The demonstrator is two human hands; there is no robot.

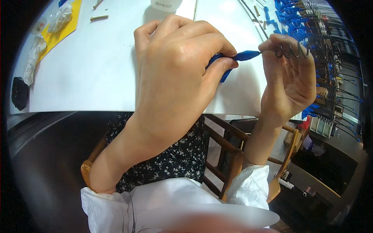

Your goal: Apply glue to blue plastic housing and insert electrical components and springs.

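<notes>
Both my hands are raised over the white tabletop. My left hand [175, 62] pinches a blue tapered plastic piece [247, 55] between thumb and forefinger, and its narrow tip points right. More blue plastic shows under the left fingers, mostly covered by them. At that narrow tip, the thumb and forefinger of my right hand [289, 73] pinch the end of a black coiled cord [292, 51]. The cord's loops run to the right across my right fingers. How the cord joins the blue piece is too small to make out.
Several blue pieces with black coiled cords [307, 23] crowd the table's right side. Brass-coloured pins [99, 18] lie at the back left, near crumpled white plastic [60, 18] on a yellow sheet [74, 17]. A translucent cup [166, 4] stands at the back. Wooden chair rails [227, 145] sit below the table edge.
</notes>
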